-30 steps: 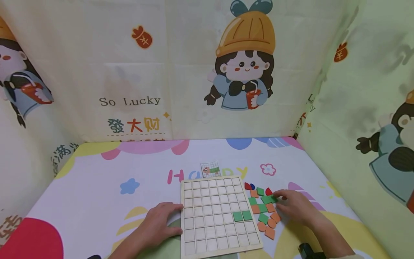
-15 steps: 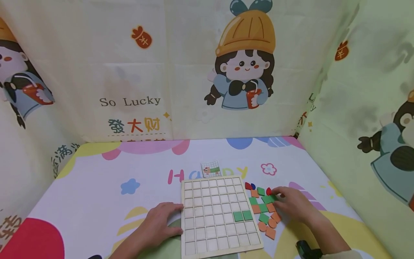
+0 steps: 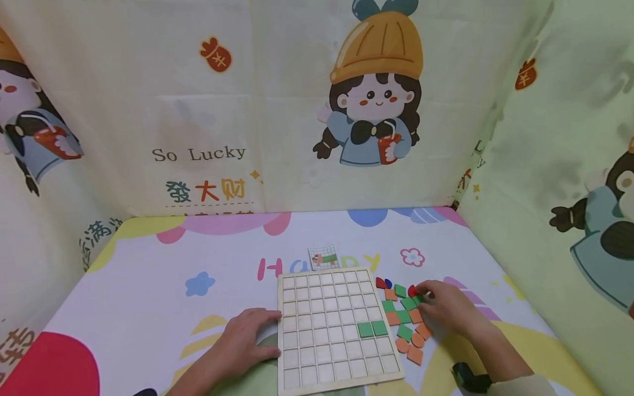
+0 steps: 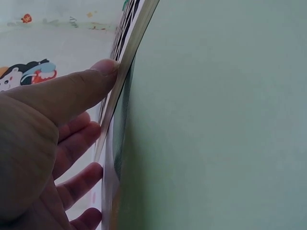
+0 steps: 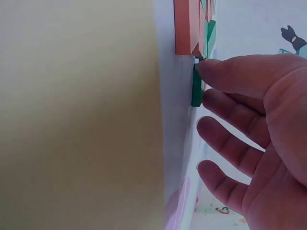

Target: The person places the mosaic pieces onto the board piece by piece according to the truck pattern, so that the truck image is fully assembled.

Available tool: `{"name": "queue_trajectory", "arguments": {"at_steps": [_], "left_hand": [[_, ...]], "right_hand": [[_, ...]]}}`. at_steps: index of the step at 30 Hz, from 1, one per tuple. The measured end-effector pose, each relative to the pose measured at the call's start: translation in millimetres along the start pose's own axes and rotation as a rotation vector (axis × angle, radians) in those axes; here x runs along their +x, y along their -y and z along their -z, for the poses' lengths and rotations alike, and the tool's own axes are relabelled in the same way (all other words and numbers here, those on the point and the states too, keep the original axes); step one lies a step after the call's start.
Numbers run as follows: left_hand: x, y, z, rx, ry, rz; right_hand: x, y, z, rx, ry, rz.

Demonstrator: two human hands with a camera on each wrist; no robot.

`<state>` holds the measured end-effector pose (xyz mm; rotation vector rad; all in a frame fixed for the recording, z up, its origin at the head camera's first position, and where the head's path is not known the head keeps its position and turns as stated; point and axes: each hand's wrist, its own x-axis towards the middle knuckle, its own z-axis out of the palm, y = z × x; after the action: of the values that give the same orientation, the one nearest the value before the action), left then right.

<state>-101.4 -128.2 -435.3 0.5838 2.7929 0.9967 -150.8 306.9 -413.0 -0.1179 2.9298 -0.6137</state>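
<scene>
A wooden grid board [image 3: 279, 352] lies in front of me, with two green square tiles [image 3: 365, 330] in adjoining cells near its right side. My left hand [image 3: 242, 341] rests at the board's left edge, its thumb and fingers spread; in the left wrist view the thumb tip touches the board's side. To the right of the board, my right hand [image 3: 453, 308] pinches a green tile [image 5: 196, 86] between thumb and index finger, low over the table among loose pieces. Its other fingers are spread apart. A red piece [image 3: 411, 290] lies right at the index fingertip.
Loose green squares [image 3: 404, 333], orange squares [image 3: 415, 355], orange round pieces [image 3: 402, 345], and red and blue pieces [image 3: 380, 282] lie along the board's right edge. A small picture card [image 3: 323, 257] lies beyond the board. Printed cloth walls [image 3: 287, 110] enclose the table.
My right hand has shifted slightly away from me and to the left, its index fingertip now overlapping the red piece. The left hand and the board stay in place.
</scene>
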Motion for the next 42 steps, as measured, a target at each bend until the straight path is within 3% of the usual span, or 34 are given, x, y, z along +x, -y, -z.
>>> {"name": "queue_trajectory", "arguments": {"at_steps": [14,27,42], "left_hand": [[-0.2,1.0,-0.7,0.004,-0.009,-0.011],[0.3,0.8,-0.3,0.004,-0.002,-0.002],[0.2,0.2,0.2,0.010,0.015,0.022]], "right_hand": [[-4.4,-3.5,3.2,-0.042,-0.057,0.022],[-5.2,-7.9,0.4,0.018,-0.043,0.002],[-4.9,-7.2,1.9,-0.025,-0.035,0.021]]}}
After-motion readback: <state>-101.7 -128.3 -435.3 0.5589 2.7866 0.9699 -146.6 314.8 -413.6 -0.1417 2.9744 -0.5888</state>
